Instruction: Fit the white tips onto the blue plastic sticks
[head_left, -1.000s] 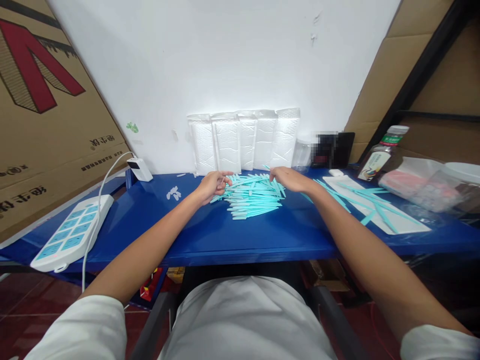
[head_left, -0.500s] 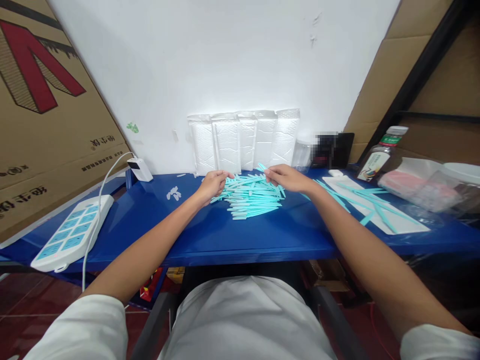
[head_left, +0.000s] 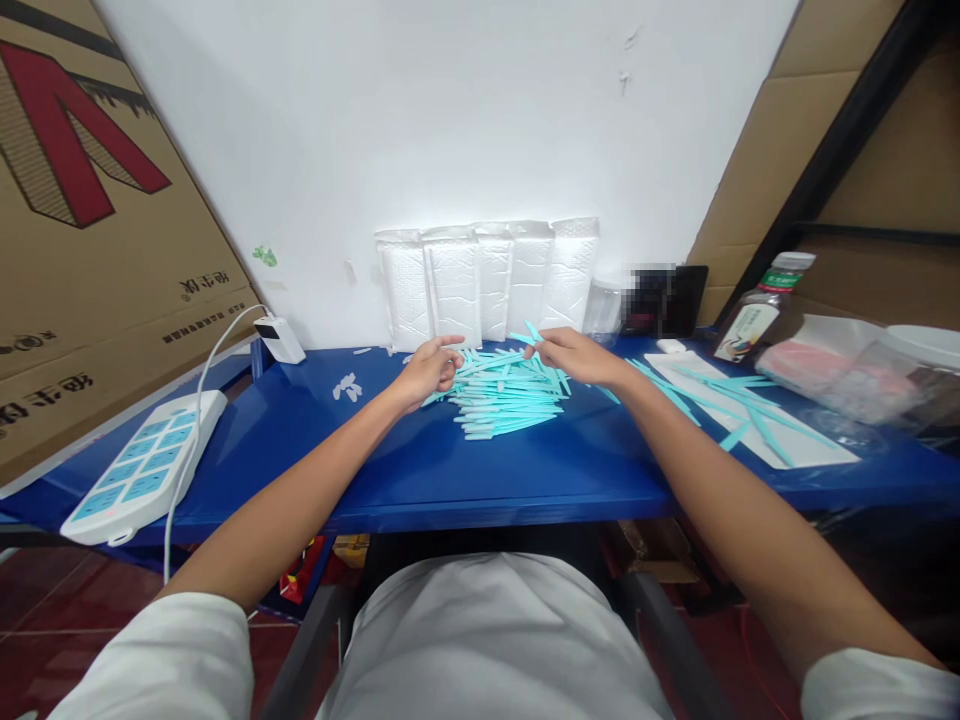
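A heap of thin turquoise sticks (head_left: 506, 395) lies on the blue table, many of them side by side with paler ends to the left. At the left side of the heap is my left hand (head_left: 429, 374). Its index finger stretches out to the right, the other fingers are loosely curled, and nothing shows between them. My right hand (head_left: 574, 354), over the heap's far right part, pinches a turquoise stick (head_left: 533, 330) between thumb and fingers. A second stick end shows beside it; whether the hand holds that too I cannot tell.
White bubble mailers (head_left: 454, 285) lean on the wall behind the heap. Small clear pieces (head_left: 347, 387) lie to the left, near a white power strip (head_left: 142, 468). On the right are a white sheet (head_left: 810, 452) with loose turquoise sticks, a bottle (head_left: 761, 310) and a clear jar (head_left: 604, 308).
My left hand's fingers have spread, with the index finger lifted and straightened. The stick in my right hand has tilted, and another stick end now shows beside it.
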